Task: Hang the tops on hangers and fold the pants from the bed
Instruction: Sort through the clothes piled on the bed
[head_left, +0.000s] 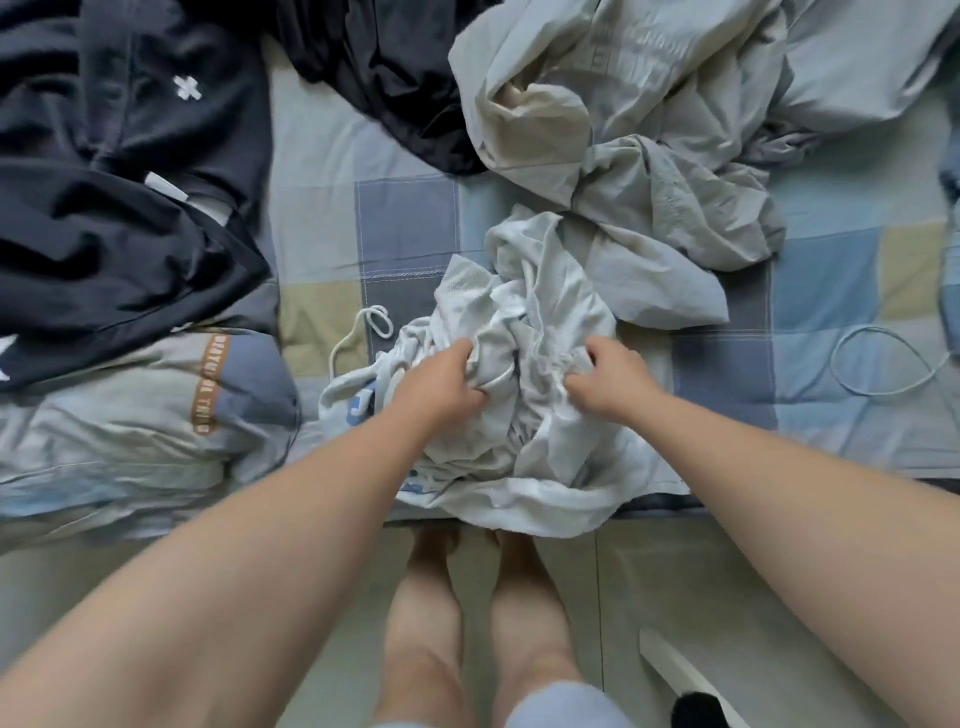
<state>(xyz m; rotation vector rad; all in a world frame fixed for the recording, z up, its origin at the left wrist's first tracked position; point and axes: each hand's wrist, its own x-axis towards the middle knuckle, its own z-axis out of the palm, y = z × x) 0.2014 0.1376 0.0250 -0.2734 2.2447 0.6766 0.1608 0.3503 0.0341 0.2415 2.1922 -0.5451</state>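
**A:** Where does the job stand?

**B:** Early, I'd say. The bed (405, 223) is strewn with loose clothes: a heap of dark clothes (119, 223) at the far left and a heap of pale grey clothes (649, 156) at the far right. Nothing looks hung or folded, and no hanger shows.

**A:** And what's being handled?

**B:** A crumpled white garment (540, 312). It lies at the near edge of the bed, just in front of the grey heap and straight ahead of the person. Part of it droops over the edge toward the floor (675, 597). Both hands are in it.

**A:** How are they holding it?

**B:** The left hand (441, 384) has its fingers curled into a fold on the left of the bundle, with cloth bunched against the thumb. The right hand (613, 379) pinches a wad on the right side, fingers bent and tips sunk in the fabric. The hands are near each other, with a ridge of cloth between them.

**A:** Is it a top or pants?

**B:** I can't tell while it's balled up. A white cord (363, 332) trails onto the sheet just left of the left hand. That would suit a waistband or a hood equally.

**A:** So what's the next move?

**B:** My guess is to lift it and shake it open. Then find the waistband or the shoulders and take hold of those with the hands wider apart. The loose cord could snag in the folds.
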